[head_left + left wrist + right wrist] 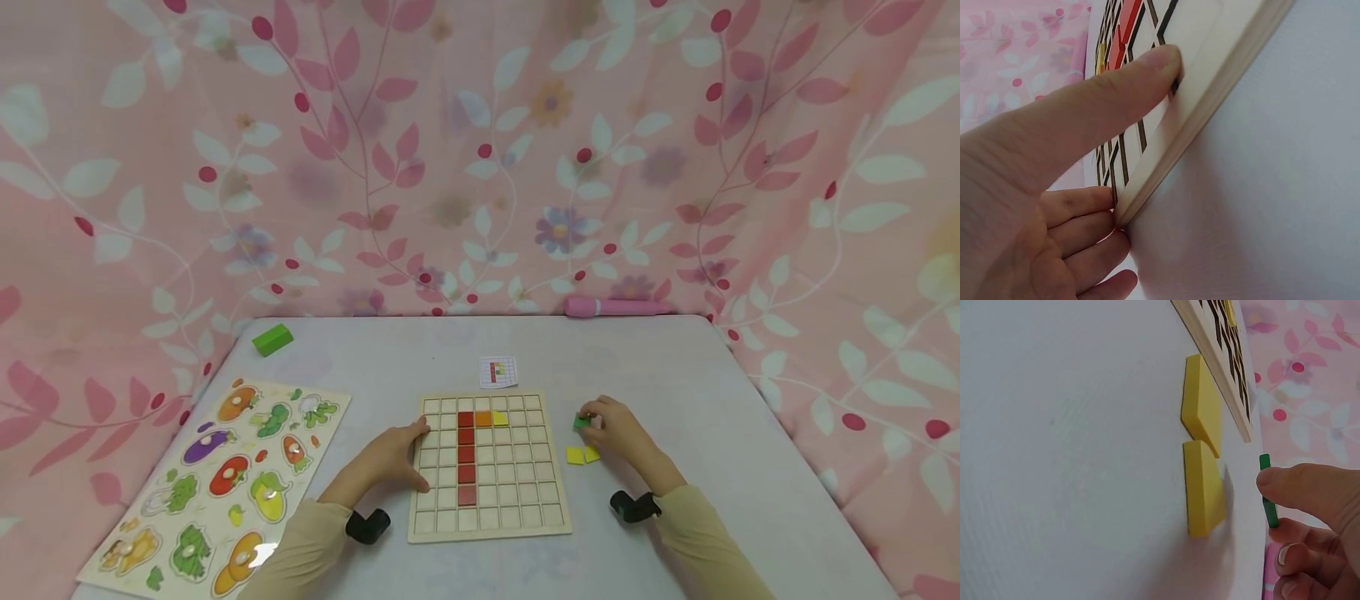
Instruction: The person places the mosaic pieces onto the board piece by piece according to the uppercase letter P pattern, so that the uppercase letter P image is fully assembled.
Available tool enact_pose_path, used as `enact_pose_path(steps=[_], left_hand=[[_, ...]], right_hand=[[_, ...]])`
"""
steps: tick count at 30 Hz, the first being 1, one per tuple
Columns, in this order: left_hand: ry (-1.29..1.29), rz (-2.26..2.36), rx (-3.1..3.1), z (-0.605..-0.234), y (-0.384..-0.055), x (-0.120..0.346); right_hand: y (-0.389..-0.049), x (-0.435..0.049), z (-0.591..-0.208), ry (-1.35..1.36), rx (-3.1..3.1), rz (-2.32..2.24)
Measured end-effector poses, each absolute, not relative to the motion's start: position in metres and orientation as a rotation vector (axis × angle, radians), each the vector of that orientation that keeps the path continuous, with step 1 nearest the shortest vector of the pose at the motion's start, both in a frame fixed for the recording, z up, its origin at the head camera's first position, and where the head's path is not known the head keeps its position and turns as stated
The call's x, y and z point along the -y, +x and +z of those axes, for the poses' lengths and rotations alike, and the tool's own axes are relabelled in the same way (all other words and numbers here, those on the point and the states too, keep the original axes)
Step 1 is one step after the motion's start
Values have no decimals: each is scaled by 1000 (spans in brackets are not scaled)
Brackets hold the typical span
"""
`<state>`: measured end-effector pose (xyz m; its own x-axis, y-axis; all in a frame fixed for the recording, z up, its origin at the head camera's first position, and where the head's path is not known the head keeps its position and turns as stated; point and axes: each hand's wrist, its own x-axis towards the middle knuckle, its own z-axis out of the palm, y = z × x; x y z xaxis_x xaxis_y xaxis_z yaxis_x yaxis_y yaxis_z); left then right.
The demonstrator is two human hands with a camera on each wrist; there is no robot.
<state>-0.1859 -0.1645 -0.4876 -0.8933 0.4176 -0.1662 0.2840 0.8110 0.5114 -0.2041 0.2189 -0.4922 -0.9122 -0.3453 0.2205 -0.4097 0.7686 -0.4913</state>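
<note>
A wooden grid board (521, 521) lies on the table. Red tiles (467, 454) form a column on it, with an orange tile (483, 419) and a yellow tile (501, 419) beside the top one. My left hand (390, 457) rests at the board's left edge. In the left wrist view its thumb (1141, 72) lies on the grid and the other fingers touch the rim. My right hand (618, 429) pinches a green tile (1269, 494) between thumb and fingers, right of the board. Two loose yellow tiles (1200, 403) lie just below that hand.
A small pattern card (498, 372) lies behind the board. To the left is a vegetable puzzle board (251, 442), with a green block (273, 340) beyond it. A pink wand-shaped object (618, 307) lies along the back edge, before a floral curtain (450, 167).
</note>
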Motion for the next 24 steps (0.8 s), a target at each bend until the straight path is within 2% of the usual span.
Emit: enact_pose_path(steps=[14, 24], left_hand=[[534, 707, -2727, -487, -186, 165], [533, 729, -2718, -488, -186, 165]], right_hand=[[-215, -192, -487, 851, 2676, 861], [-215, -165, -477, 848, 2735, 967]])
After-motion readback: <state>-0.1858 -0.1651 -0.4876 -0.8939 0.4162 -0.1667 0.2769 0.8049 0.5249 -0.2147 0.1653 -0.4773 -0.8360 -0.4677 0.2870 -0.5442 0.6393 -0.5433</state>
